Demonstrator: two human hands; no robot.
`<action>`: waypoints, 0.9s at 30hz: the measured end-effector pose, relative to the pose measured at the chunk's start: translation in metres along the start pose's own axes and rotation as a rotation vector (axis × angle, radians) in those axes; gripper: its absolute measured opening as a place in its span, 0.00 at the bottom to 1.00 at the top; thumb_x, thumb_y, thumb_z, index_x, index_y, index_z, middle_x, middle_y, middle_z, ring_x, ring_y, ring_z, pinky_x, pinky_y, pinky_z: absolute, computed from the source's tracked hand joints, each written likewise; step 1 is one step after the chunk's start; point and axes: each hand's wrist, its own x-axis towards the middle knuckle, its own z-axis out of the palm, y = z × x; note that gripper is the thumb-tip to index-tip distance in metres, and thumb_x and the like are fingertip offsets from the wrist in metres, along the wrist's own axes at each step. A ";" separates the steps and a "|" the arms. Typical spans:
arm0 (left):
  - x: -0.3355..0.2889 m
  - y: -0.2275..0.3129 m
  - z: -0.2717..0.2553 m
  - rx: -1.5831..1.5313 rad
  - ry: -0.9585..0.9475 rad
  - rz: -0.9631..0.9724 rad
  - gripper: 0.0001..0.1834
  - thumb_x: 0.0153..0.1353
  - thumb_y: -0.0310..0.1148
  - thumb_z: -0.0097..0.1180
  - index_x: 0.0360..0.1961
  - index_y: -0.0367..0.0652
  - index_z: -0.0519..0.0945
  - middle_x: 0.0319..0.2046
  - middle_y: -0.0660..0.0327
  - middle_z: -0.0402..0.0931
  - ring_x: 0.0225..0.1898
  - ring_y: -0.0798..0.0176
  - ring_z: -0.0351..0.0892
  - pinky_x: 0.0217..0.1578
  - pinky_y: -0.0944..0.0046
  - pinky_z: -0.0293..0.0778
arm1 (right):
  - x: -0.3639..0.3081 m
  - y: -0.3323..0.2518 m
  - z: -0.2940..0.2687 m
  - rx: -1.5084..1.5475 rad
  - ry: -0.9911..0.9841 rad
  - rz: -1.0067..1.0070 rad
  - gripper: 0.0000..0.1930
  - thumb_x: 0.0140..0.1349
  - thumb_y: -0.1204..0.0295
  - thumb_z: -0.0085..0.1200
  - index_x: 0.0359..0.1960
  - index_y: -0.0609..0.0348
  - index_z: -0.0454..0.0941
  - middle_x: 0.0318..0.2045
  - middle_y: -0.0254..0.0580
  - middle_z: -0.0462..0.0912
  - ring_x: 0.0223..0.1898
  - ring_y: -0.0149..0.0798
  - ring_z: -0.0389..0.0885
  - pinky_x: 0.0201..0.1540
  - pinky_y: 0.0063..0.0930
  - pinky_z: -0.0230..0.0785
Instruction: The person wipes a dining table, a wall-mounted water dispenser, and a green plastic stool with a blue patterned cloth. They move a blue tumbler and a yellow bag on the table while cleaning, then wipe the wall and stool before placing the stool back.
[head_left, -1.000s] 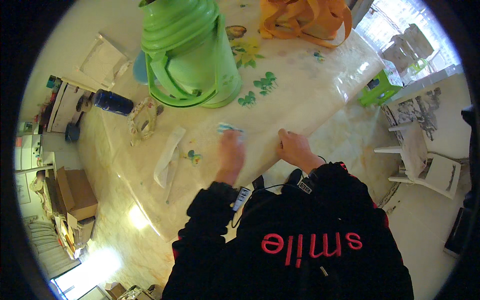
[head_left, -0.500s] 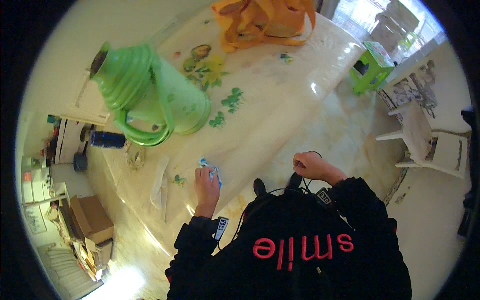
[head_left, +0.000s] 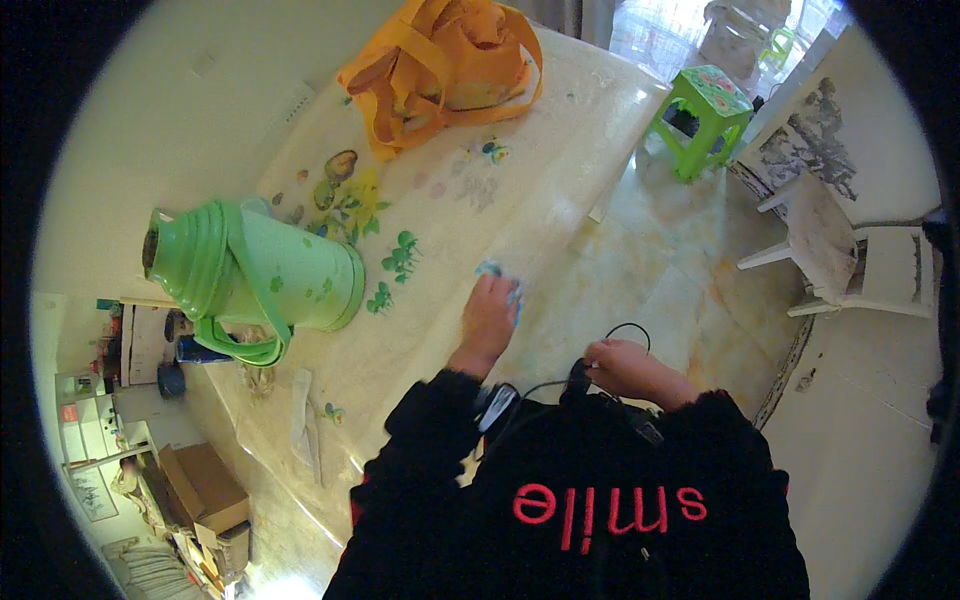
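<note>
A crumpled blue-and-white cloth is held in the left hand, by which it is partly covered; its edges are seen beyond the fingertips and along the right side of the fingers. The fingers are bent closely around it. Hand and cloth are placed over the table, near its edge on the person's side; whether the cloth is pressed on the surface cannot be told.

The right hand is held off the table, to the right of the cloth and nearer the body, well apart from it. Its fingers are curled inward, and a black cable is looped just behind it. A dark shape is seen at its fingertips, but whether anything is gripped cannot be told.

To the left of the cloth, a green flask is seen on the table. Farther off, an orange bag is set on the tabletop.
</note>
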 end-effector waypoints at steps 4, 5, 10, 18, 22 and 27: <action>-0.060 -0.016 -0.044 0.025 -0.025 -0.090 0.11 0.51 0.26 0.58 0.37 0.42 0.74 0.36 0.51 0.70 0.40 0.45 0.72 0.40 0.53 0.71 | -0.060 0.046 -0.009 0.043 0.102 0.216 0.08 0.54 0.69 0.53 0.29 0.62 0.75 0.30 0.53 0.79 0.36 0.58 0.77 0.39 0.47 0.70; -0.066 -0.019 -0.048 0.039 -0.015 -0.140 0.11 0.51 0.26 0.58 0.37 0.42 0.74 0.36 0.51 0.70 0.41 0.45 0.72 0.40 0.53 0.71 | -0.072 0.055 -0.005 0.036 0.142 0.270 0.08 0.54 0.69 0.53 0.29 0.62 0.76 0.30 0.53 0.79 0.36 0.57 0.77 0.39 0.47 0.70; -0.032 -0.034 -0.035 0.136 0.055 -0.253 0.10 0.53 0.27 0.57 0.37 0.39 0.74 0.36 0.50 0.71 0.41 0.44 0.72 0.40 0.53 0.70 | -0.099 0.081 0.016 0.077 0.112 0.408 0.08 0.54 0.69 0.53 0.30 0.62 0.77 0.30 0.53 0.79 0.36 0.57 0.77 0.39 0.46 0.71; 0.179 -0.058 0.036 0.149 0.126 -0.137 0.10 0.53 0.29 0.58 0.36 0.39 0.73 0.40 0.48 0.71 0.45 0.45 0.71 0.45 0.52 0.70 | -0.098 0.063 0.002 -0.011 0.124 0.639 0.09 0.56 0.68 0.54 0.34 0.60 0.75 0.34 0.52 0.79 0.38 0.56 0.78 0.40 0.45 0.71; 0.195 -0.035 0.041 0.158 0.022 0.044 0.11 0.52 0.27 0.58 0.37 0.40 0.73 0.41 0.48 0.71 0.44 0.45 0.71 0.44 0.52 0.70 | -0.101 0.058 -0.007 0.024 0.169 0.683 0.08 0.54 0.70 0.55 0.33 0.61 0.76 0.32 0.52 0.80 0.38 0.56 0.78 0.40 0.45 0.71; 0.105 -0.014 -0.003 -0.060 -0.176 0.159 0.13 0.51 0.24 0.59 0.39 0.39 0.73 0.39 0.48 0.70 0.43 0.43 0.71 0.42 0.52 0.70 | -0.103 0.057 -0.004 0.070 0.256 0.714 0.08 0.55 0.69 0.55 0.33 0.59 0.73 0.31 0.52 0.79 0.37 0.56 0.77 0.38 0.45 0.70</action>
